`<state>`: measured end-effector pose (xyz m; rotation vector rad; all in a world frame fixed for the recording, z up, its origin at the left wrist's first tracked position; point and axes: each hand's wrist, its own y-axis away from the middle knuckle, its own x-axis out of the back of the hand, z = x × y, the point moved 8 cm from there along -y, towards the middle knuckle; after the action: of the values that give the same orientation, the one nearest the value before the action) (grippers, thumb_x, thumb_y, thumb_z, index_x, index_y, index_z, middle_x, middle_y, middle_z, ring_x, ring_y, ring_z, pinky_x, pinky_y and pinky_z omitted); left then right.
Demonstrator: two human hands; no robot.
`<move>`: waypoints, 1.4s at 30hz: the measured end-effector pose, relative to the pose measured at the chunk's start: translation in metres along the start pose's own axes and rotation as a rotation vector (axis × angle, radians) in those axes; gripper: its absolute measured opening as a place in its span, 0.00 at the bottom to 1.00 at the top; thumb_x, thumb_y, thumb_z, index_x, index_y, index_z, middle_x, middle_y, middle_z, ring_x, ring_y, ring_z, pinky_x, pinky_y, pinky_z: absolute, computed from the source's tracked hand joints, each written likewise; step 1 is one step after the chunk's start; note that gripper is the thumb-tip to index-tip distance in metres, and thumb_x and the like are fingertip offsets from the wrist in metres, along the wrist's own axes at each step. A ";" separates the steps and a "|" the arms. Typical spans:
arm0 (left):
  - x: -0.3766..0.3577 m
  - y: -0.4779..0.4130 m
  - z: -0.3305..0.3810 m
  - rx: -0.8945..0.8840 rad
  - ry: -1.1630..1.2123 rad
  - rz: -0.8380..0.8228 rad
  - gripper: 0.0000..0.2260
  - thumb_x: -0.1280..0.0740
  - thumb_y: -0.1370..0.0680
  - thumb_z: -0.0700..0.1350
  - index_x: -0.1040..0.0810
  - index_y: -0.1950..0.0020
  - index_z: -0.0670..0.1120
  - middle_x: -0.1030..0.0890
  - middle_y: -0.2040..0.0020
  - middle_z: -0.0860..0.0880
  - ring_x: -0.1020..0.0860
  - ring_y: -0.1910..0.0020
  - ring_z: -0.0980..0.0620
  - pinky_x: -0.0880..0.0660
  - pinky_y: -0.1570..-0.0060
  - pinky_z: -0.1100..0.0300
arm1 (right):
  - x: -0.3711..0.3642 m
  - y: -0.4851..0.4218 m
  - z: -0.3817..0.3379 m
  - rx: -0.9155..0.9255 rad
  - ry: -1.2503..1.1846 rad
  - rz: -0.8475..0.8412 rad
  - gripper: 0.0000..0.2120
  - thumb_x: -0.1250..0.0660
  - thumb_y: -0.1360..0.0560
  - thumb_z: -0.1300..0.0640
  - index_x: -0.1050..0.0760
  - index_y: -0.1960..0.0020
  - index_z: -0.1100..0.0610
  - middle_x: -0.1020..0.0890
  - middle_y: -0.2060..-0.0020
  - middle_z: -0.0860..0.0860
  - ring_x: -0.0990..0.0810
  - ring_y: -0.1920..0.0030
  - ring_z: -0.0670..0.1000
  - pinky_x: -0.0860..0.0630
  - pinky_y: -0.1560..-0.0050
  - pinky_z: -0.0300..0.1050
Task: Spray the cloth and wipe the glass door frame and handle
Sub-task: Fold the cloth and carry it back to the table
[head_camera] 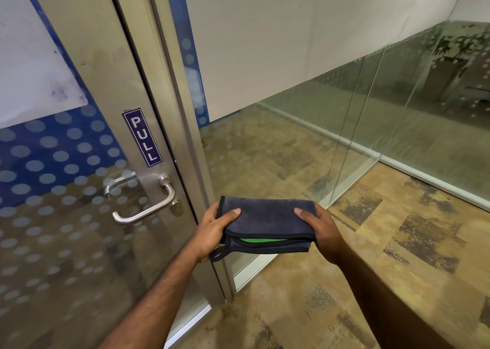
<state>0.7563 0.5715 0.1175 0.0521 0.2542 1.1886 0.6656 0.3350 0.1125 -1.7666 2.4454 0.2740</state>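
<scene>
A folded dark blue cloth with black edging, a green inner layer and a hanging loop is held flat in front of me. My left hand grips its left end and my right hand grips its right end, thumbs on top. The brushed-metal door frame stands to the left, with a silver lever handle and a keyhole just left of my left hand. A blue PULL sticker sits above the handle. No spray bottle is in view.
Frosted-dot glass fills the door to the left. A fixed metal post borders the door on the right. Glass partition walls run back on the right. Brown patterned carpet covers the floor.
</scene>
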 end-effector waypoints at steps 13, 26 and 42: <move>-0.016 0.007 -0.013 0.008 -0.035 0.018 0.07 0.32 0.19 0.41 0.22 0.41 0.47 0.13 0.50 0.48 0.15 0.50 0.50 0.20 0.51 0.58 | 0.004 0.007 0.017 -0.252 -0.088 -0.150 0.25 0.25 0.32 0.62 0.25 0.36 0.64 0.16 0.44 0.62 0.16 0.44 0.61 0.18 0.47 0.50; -0.055 0.043 -0.032 -0.024 -0.077 0.039 0.08 0.34 0.19 0.34 0.24 0.41 0.42 0.16 0.49 0.45 0.16 0.56 0.54 0.18 0.55 0.61 | 0.039 0.044 0.021 -0.200 -0.147 -0.058 0.17 0.31 0.25 0.69 0.25 0.36 0.68 0.17 0.44 0.66 0.16 0.47 0.63 0.18 0.47 0.52; -0.110 0.138 -0.078 -0.020 -0.188 -0.030 0.06 0.29 0.20 0.44 0.23 0.45 0.49 0.14 0.51 0.51 0.15 0.55 0.57 0.21 0.58 0.65 | 0.103 0.187 0.026 -0.138 -0.023 0.189 0.19 0.27 0.27 0.67 0.24 0.38 0.65 0.16 0.44 0.62 0.17 0.43 0.63 0.22 0.40 0.55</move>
<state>0.5752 0.5145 0.0847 0.1417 0.0779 1.1481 0.4549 0.3022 0.0818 -1.5705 2.6385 0.4886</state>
